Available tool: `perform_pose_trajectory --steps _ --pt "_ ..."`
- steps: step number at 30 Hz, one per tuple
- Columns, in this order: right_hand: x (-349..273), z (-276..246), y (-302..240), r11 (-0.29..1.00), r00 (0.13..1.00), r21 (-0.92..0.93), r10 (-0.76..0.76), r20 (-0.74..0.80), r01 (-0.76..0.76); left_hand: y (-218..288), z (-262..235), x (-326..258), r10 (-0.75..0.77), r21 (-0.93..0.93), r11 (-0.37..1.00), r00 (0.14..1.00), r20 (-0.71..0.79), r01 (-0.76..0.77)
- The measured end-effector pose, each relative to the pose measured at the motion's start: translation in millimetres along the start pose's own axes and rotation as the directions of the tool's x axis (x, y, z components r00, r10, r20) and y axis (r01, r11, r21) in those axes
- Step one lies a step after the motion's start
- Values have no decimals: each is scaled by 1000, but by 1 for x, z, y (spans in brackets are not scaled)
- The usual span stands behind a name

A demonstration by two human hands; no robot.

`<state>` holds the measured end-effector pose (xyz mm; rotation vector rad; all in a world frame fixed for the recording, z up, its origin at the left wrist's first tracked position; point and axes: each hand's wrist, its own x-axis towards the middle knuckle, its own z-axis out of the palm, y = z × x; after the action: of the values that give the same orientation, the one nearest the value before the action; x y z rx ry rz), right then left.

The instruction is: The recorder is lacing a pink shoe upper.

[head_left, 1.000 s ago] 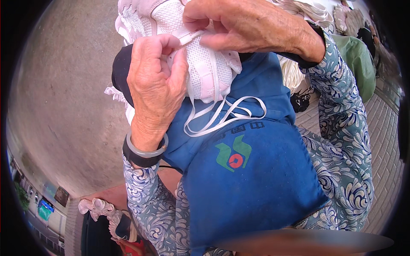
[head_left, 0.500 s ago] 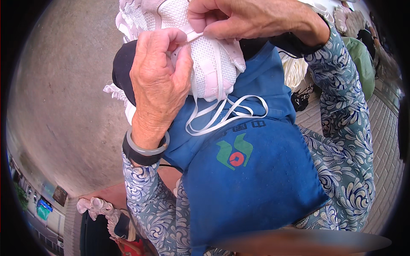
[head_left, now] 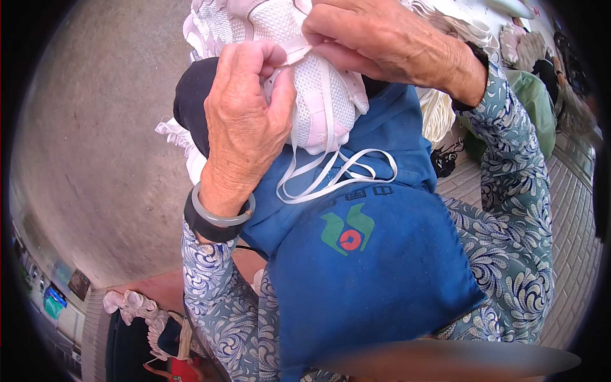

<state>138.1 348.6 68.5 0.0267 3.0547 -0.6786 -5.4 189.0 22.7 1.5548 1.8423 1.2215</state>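
Head view, looking down over the lap. Left hand (head_left: 248, 121) is curled closed against the side of a white mesh shoe (head_left: 305, 70), thumb and forefinger pinching a flat white lace (head_left: 296, 49) at the shoe's upper. Right hand (head_left: 382, 44) comes in from the upper right, fingers closed on the same lace just beside the left thumb; the two hands nearly touch. The shoe sits raised above the lap, resting on a blue apron (head_left: 369, 254) and pressed between the hands, its opening side toward the camera. Loose loops of lace (head_left: 337, 178) hang from beneath the shoe and lie across the apron, just above a green and red emblem (head_left: 347, 232). Left wrist carries a pale grey bangle (head_left: 219, 213) over a black band (head_left: 207, 226). Both forearms are in blue-and-white patterned sleeves (head_left: 515, 242). Behind the left hand, a dark fabric item (head_left: 191, 102) and a bit of white frilled material (head_left: 175, 137). Grey concrete floor (head_left: 95, 159) to the left; more white shoes (head_left: 137, 305) at lower left; green bundle (head_left: 541, 108) at upper right.
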Motion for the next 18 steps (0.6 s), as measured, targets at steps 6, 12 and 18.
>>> perform_pose_trajectory --steps 6,12,18 --pt "-3 17 15 915 981 402 47 -191 34 -7 -7 3 13 -39 999 1000 -4 -13" --pt "3 -7 9 904 1000 427 18 -12 -11 -4 -3 0 -38 -50 998 999 14 38" --pt "19 -12 4 957 975 281 -128 180 73 -3 -10 -11 -23 -31 999 1000 17 24"
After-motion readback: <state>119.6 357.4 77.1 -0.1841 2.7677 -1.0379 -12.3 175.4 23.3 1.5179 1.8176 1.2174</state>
